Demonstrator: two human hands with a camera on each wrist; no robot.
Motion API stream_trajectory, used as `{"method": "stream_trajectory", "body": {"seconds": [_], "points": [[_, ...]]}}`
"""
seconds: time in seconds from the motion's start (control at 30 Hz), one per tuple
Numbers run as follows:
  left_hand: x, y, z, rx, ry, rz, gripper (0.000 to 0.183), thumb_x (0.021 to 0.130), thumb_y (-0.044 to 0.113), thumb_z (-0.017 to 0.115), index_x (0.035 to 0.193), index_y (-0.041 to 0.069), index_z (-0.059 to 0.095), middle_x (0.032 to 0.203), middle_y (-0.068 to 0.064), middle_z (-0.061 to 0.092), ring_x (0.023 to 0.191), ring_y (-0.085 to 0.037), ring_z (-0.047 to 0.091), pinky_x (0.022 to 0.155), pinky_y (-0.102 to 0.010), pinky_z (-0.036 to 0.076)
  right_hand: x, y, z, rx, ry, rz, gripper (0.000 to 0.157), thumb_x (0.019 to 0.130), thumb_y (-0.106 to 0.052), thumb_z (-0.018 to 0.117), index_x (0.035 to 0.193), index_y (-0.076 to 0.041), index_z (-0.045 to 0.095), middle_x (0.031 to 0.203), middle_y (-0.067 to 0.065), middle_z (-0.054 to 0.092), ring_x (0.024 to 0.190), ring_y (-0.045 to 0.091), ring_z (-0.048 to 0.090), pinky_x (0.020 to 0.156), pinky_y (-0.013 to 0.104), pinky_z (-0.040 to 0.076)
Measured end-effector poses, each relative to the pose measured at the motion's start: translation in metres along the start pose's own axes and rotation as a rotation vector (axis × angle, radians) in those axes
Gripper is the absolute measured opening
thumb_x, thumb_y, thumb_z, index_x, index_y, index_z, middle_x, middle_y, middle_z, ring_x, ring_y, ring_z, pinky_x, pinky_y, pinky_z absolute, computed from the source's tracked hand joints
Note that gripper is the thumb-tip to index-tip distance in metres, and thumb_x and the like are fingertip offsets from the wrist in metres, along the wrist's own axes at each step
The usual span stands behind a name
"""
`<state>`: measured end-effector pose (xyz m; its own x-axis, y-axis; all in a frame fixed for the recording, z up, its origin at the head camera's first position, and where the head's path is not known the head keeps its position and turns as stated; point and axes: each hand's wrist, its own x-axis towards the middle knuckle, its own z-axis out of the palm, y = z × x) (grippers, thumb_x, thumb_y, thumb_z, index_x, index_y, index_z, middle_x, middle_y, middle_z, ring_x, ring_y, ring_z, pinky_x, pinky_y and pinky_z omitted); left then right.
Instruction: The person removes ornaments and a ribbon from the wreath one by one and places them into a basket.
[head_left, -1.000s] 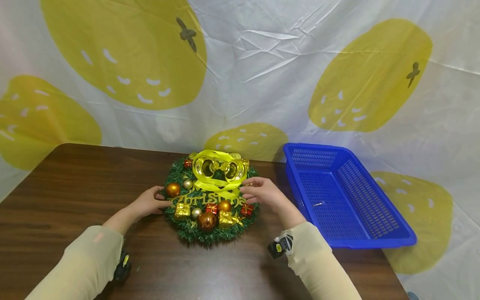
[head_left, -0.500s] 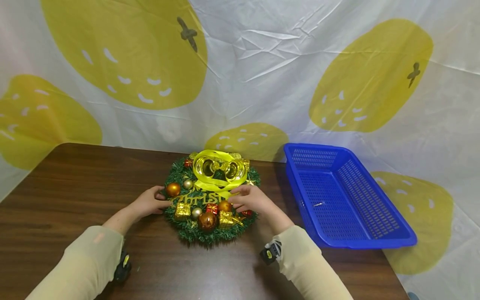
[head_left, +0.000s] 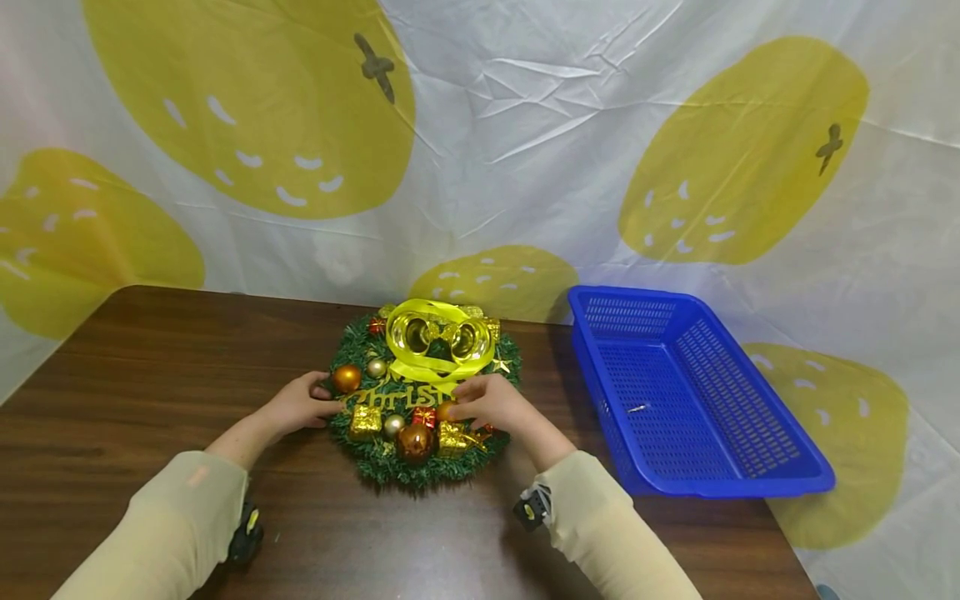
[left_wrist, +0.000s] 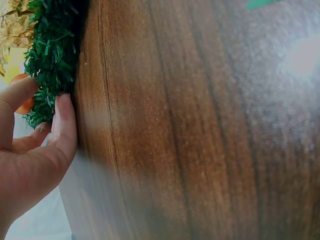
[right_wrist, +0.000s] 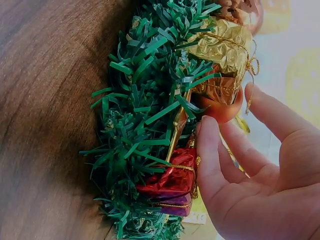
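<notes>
A green tinsel Christmas wreath [head_left: 405,477] lies on the brown table, carrying baubles, small wrapped gift boxes and gold lettering [head_left: 408,397]. My left hand [head_left: 295,403] grips its left edge, thumb above and fingers at the outer side; the left wrist view shows the green tinsel [left_wrist: 52,55] between them. On the wreath's right side, my right hand [head_left: 497,405] pinches an orange bauble [right_wrist: 221,109] between its fingertips. Beside that bauble sit a gold foil gift box [right_wrist: 222,42] and a red one [right_wrist: 175,175]. Yellow ribbon [head_left: 420,368] and two gold bells [head_left: 414,335] top the wreath's far side.
A blue plastic basket [head_left: 731,486] stands to the right, with a small shiny piece [head_left: 637,408] inside. Behind the table [head_left: 180,367] hangs a white curtain [head_left: 517,158] printed with yellow fruit.
My right hand has moved left and slightly down from the wreath's right edge, onto the orange bauble. The left hand and the wreath have stayed put.
</notes>
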<state>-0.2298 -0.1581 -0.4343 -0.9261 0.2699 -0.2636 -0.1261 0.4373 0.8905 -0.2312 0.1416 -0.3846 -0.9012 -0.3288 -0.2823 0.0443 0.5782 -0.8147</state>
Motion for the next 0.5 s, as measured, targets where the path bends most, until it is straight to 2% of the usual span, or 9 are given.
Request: {"method": "stream_trajectory", "body": {"seconds": [0.23,0.5], "points": [[-0.0004,0.0013,0.0007,0.006,0.002,0.002,0.075,0.090,0.012,0.059,0.141,-0.018,0.013,0.126,-0.040,0.037,0.107,-0.044,0.054,0.082,-0.042,0.056,-0.0012,-0.0039,0.0024,-0.050,0.027,0.031,0.031,0.083,-0.011,0.071,0.111,-0.001,0.066,0.108,0.015,0.066,0.080,0.019,0.066,0.068,0.031,0.059],[-0.0020,0.0028,0.0007,0.021,0.012,0.009,0.075,0.090,0.012,0.058,0.140,-0.019,0.013,0.125,-0.041,0.038,0.105,-0.043,0.056,0.081,-0.041,0.057,0.0000,-0.0035,0.0032,-0.065,0.033,0.032,0.029,0.082,-0.012,0.072,0.109,-0.002,0.067,0.102,0.013,0.067,0.078,0.016,0.064,0.067,0.031,0.058]]}}
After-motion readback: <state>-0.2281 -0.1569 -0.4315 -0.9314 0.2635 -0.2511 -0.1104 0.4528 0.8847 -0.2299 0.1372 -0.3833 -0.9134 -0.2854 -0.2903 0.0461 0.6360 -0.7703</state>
